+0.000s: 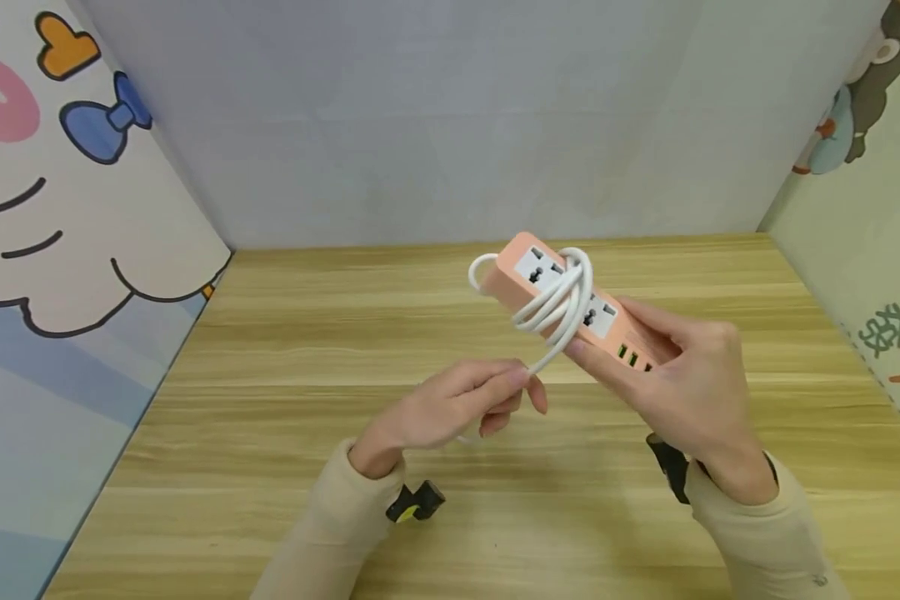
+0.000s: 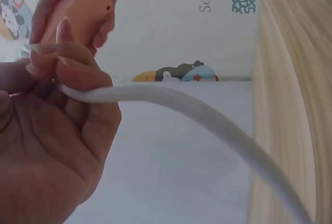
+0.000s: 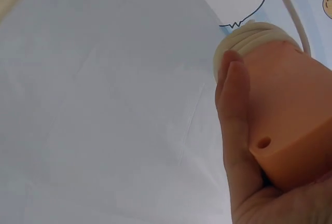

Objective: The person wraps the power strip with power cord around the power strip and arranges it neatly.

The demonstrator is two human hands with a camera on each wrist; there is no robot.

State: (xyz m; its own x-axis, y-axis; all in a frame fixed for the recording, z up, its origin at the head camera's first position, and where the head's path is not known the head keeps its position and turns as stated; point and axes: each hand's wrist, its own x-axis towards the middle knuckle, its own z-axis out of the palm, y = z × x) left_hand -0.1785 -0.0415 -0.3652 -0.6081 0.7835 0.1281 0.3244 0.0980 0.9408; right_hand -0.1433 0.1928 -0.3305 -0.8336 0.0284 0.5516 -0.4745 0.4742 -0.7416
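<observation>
A peach-coloured power strip (image 1: 506,287) with white socket panels is held up above the table, tilted, by my right hand (image 1: 690,383). That hand grips the end with the USB ports, thumb along one side and fingers along the other. Several turns of white cord (image 1: 562,304) wrap round the strip's middle, and a loop of it stands out at the far end. My left hand (image 1: 457,400) pinches the cord just below the strip, drawing a straight length between them. In the left wrist view, the cord (image 2: 207,115) runs on past the curled fingers and out of frame.
The wood-grain table (image 1: 270,333) lies under both hands. A pale wall (image 1: 495,125) stands behind it, with cartoon-printed panels (image 1: 142,242) on the left and right. Small black wrist devices (image 1: 416,502) sit at both cuffs.
</observation>
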